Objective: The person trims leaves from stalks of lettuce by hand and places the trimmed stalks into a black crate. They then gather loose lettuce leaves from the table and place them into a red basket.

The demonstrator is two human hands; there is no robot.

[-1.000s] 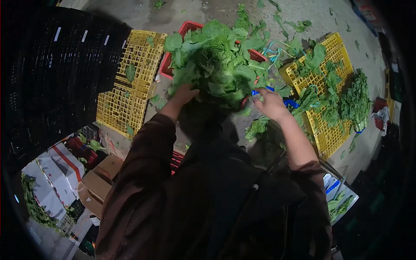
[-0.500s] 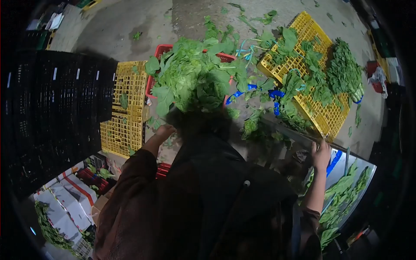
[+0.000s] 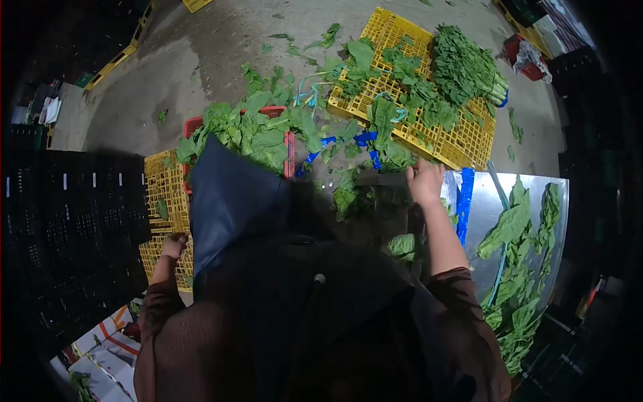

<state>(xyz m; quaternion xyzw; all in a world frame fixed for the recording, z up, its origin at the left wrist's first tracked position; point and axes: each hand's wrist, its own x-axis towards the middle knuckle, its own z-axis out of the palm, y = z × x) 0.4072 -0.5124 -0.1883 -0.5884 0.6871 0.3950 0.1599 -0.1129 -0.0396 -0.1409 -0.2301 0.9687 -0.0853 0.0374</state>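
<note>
My left hand [image 3: 175,246] hangs low over the yellow pallet [image 3: 164,194] at the left. Its fingers look loosely curled, and nothing shows in them. On the right, my right hand [image 3: 425,182] grips the far edge of the metal table [image 3: 522,234], with its thumb apart from the bent fingers. Long leafy greens [image 3: 512,228] lie along this table, beside a strip of blue tape [image 3: 465,204]. A red crate [image 3: 289,154] heaped with leafy greens [image 3: 251,137] stands on the floor ahead, partly hidden by my dark hood or apron.
Another yellow pallet [image 3: 395,33] bears loose leaves and a bundle of greens [image 3: 462,67]. Stacked black crates [image 3: 74,228] form a wall at the left. Scattered leaves, blue strips [image 3: 367,139] and light-blue ties [image 3: 308,94] lie on the concrete floor [image 3: 228,53]. A small red crate [image 3: 526,57] stands far right.
My view has turned to the right, and the scene has shifted left. My left hand is now farther out from my body. My right hand still holds the table edge.
</note>
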